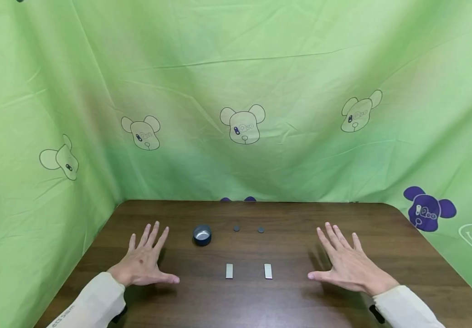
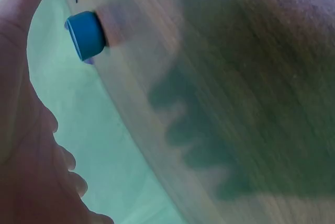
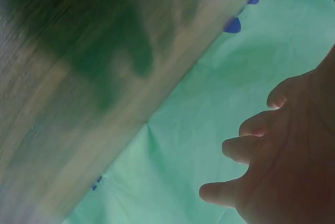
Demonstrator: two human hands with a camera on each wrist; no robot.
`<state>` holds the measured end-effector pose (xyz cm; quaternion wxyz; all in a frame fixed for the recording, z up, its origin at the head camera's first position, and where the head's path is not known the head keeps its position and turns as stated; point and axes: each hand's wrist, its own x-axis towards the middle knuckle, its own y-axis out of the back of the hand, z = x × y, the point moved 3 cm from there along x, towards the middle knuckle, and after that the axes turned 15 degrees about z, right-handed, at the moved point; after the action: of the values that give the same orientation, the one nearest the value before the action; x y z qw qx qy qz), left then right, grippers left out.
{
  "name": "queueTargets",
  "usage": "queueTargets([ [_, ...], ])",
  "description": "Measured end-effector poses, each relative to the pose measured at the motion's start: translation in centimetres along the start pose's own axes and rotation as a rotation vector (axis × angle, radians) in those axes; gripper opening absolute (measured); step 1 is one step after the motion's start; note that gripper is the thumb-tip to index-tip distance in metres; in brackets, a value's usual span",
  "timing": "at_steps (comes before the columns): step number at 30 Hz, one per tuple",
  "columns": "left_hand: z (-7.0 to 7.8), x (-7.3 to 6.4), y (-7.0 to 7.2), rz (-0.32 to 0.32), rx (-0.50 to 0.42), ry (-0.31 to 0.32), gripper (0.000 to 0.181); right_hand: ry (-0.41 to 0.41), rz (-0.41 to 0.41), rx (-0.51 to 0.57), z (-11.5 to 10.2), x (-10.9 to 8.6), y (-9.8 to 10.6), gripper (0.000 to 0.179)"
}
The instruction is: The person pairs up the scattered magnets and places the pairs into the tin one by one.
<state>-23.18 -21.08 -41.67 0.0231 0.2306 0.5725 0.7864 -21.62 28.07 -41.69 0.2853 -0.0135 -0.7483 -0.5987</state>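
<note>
My left hand point(image 1: 141, 262) is held above the left side of the table with its fingers spread and nothing in it. A small dark blue round cup point(image 1: 202, 235) with a silvery inside stands to its right, apart from it; the left wrist view shows the blue cup point(image 2: 88, 34) from its side. Over the table's right side, my right hand point(image 1: 351, 264) is likewise spread and holds nothing. Between the hands lie a left dark disc point(image 1: 236, 228) and a right dark disc point(image 1: 261, 230). Nearer to me are a left pale rectangular strip point(image 1: 229, 271) and a right pale strip point(image 1: 268, 271).
The brown wood-grain table point(image 1: 248, 305) has rounded far corners. A green curtain point(image 1: 293, 164) printed with cartoon bear heads hangs behind it and along both sides. Shadows of the hands fall on the tabletop.
</note>
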Motion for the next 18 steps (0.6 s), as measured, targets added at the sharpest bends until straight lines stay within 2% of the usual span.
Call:
queueTargets([
  [6,0.4,-0.1,-0.6,-0.023,-0.015,-0.012,0.131,0.037,0.017,0.008,-0.5,0.0,-0.4,0.117],
  [12,1.1,0.1,-1.2,-0.032,-0.023,-0.051,0.128,0.085,0.022,0.037,-1.0,0.1,-0.8,0.118],
  [18,1.9,0.3,-2.1,-0.052,-0.068,-0.087,0.121,0.168,0.052,0.038,-1.7,0.2,-1.2,0.112],
])
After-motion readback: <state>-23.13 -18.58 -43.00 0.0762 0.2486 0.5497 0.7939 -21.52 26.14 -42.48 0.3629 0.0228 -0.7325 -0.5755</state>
